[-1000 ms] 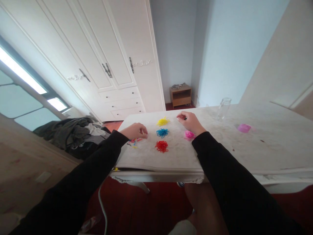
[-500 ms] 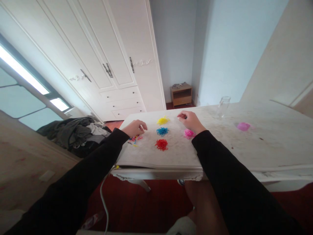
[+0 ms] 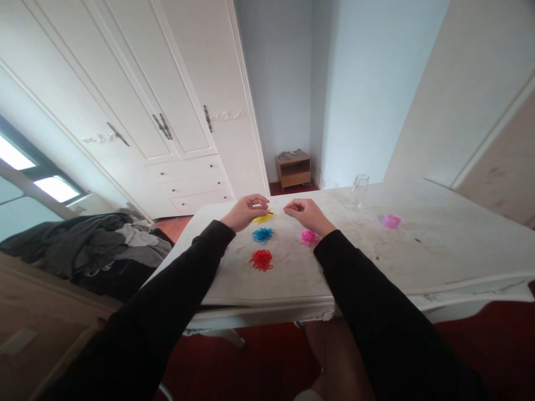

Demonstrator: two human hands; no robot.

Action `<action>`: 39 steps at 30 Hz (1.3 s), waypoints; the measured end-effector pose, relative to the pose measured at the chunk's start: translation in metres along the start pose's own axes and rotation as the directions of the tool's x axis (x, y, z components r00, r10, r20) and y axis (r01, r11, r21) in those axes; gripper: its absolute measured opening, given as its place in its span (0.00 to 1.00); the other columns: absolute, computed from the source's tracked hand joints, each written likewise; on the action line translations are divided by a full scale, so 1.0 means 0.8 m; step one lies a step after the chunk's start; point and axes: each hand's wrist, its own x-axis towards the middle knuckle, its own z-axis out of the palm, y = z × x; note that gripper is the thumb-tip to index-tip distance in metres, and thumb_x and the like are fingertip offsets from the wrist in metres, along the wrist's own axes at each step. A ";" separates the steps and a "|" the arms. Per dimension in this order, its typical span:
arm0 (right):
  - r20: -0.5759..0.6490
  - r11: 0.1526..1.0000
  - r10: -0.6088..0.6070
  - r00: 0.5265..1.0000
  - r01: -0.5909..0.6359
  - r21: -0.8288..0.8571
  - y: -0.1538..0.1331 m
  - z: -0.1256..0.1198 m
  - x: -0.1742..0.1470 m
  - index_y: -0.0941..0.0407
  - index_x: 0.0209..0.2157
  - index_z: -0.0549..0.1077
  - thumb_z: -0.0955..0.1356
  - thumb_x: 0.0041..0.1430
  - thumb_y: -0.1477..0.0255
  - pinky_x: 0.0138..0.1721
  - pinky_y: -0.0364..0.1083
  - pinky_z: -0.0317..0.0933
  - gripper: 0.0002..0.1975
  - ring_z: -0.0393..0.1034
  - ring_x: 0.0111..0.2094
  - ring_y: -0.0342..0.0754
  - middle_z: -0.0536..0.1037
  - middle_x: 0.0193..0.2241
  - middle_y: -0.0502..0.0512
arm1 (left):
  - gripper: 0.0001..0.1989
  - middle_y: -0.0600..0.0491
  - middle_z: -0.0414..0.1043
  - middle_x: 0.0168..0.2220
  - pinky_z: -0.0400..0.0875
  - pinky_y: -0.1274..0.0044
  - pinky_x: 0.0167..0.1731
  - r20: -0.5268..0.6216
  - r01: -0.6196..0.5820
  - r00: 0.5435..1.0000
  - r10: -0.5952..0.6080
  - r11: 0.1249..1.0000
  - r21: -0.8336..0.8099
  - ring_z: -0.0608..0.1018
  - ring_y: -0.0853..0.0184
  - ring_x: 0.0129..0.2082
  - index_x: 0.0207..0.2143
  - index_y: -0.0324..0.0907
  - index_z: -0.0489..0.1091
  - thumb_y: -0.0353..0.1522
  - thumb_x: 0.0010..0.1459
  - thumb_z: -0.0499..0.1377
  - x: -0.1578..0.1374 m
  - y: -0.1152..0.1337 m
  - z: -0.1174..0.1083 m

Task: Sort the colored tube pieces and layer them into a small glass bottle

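Note:
My left hand [image 3: 247,213] hovers at the yellow pile of rubber bands [image 3: 262,219] and partly covers it. Pinched at its fingertips is a small black rubber band [image 3: 271,212]. Across a short gap, my right hand [image 3: 308,214] has its fingers drawn together; anything between them is too small to make out. Below the right wrist lies a pink pile of rubber bands [image 3: 308,237], partly hidden by the hand. A blue pile [image 3: 263,235] and a red pile [image 3: 261,260] sit in a column nearer me.
On the white table [image 3: 368,262], a clear glass bottle [image 3: 360,192] stands upright at the back right, with a pink-purple lump [image 3: 392,221] nearer me. Dark clothes [image 3: 96,245] are heaped left of the table. A small wooden nightstand [image 3: 293,170] stands beyond it.
My left hand has moved right from the mixed coloured bits to the yellow pile, with a black rubber band now showing at its fingertips. My view has shifted right; the hands are closer together.

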 end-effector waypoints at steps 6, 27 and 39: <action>0.036 1.000 -0.024 0.999 0.024 -0.004 -0.004 0.003 0.000 0.59 0.33 0.81 0.73 0.54 0.66 0.36 0.45 0.63 0.10 0.72 0.31 0.46 0.82 0.29 0.54 | 0.19 0.56 0.75 0.30 0.70 0.80 0.30 -0.014 -0.027 1.000 0.025 0.992 -0.121 0.78 0.72 0.28 0.34 0.38 0.74 0.30 0.38 0.76 0.022 -0.021 0.010; 0.717 0.775 -0.094 0.690 0.503 -0.383 -0.092 0.132 -0.019 0.58 0.38 0.81 0.68 0.69 0.61 0.51 0.56 0.55 0.15 0.72 0.49 0.56 0.82 0.43 0.62 | 0.15 0.63 0.68 0.23 0.74 0.82 0.45 -0.343 -0.139 0.939 0.006 0.921 -0.363 0.77 0.77 0.31 0.35 0.41 0.69 0.23 0.47 0.69 0.028 -0.017 -0.036; 0.294 0.872 -0.039 0.955 0.176 -0.458 -0.052 -0.049 -0.030 0.55 0.28 0.79 0.67 0.54 0.80 0.36 0.47 0.63 0.09 0.72 0.30 0.47 0.80 0.27 0.51 | 0.18 0.62 0.70 0.25 0.72 0.83 0.33 -0.123 -0.060 0.992 0.013 0.920 -0.388 0.76 0.78 0.27 0.35 0.39 0.72 0.25 0.42 0.74 0.018 -0.030 -0.005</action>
